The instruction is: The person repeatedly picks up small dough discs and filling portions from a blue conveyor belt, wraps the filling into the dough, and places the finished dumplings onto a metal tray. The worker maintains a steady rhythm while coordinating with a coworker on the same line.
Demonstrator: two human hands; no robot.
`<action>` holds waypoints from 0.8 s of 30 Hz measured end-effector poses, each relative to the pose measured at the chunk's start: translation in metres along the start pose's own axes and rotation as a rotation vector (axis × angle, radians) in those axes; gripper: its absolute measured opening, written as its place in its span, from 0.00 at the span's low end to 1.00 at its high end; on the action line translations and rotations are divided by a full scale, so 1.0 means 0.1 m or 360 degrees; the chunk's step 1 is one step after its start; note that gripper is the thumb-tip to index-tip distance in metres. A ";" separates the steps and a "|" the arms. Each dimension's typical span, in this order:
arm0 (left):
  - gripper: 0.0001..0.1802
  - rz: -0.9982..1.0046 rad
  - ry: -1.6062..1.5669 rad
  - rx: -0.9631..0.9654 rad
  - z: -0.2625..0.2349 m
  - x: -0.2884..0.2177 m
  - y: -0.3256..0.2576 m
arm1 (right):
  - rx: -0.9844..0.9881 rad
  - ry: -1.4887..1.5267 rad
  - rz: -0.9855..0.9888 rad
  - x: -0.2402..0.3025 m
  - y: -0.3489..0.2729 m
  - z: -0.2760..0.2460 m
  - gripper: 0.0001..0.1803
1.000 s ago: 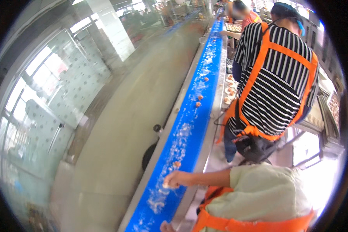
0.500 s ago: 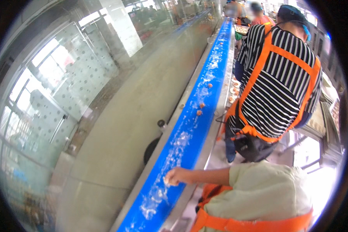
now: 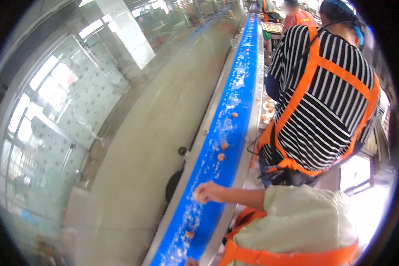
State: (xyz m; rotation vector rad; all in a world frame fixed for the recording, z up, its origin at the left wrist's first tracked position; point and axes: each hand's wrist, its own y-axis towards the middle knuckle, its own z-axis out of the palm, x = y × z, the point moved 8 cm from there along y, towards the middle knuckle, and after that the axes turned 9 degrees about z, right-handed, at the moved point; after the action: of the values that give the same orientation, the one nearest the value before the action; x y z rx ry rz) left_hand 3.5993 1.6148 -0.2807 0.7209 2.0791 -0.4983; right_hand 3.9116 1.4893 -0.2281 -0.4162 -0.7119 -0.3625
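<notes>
My right hand [image 3: 209,193] reaches over a long blue conveyor belt [image 3: 228,170], its fingers drawn together. Something pale shows at the fingertips, but it is too blurred to name. Of my left hand [image 3: 191,262] only a bit of skin shows at the lower edge, beside the belt, and its fingers are cut off. On the belt lie small orange-brown lumps: one lump [image 3: 189,234] nearer than my right hand, a pair including a lump [image 3: 221,157] just beyond it, and another lump [image 3: 234,115] farther off. White wet-looking flakes are scattered along the belt.
A co-worker [image 3: 314,102] in a striped shirt with orange straps stands close on the right. Round white-and-orange pieces [image 3: 267,107] lie beside the belt there. Farther up are another person [image 3: 299,18] and a tray [image 3: 271,28]. A metal rail [image 3: 170,204] edges the belt's left side.
The view has shifted a little. The lumps on the belt sit lower in the picture, and one now shows below my right hand. A bit of my left hand has appeared at the lower edge.
</notes>
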 end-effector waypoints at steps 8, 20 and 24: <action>0.11 0.0275 -0.0087 -0.0091 0.22 -0.35 0.23 | 0.0039 0.0054 -0.0020 0.26 0.16 -0.35 0.09; 0.12 -0.0004 -0.0008 -0.0184 0.52 -0.68 0.42 | -0.0124 -0.0001 0.0182 0.44 0.26 -0.64 0.13; 0.11 0.0023 0.0357 -0.0013 0.53 -0.32 0.56 | 0.0032 -0.0056 0.0279 0.49 0.30 -0.60 0.13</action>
State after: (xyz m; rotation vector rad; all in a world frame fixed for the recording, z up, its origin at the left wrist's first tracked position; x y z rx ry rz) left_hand 3.6825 1.6161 -0.2884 0.8176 2.2807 -0.4162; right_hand 3.9925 1.4772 -0.2429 -0.4632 -0.7073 -0.1833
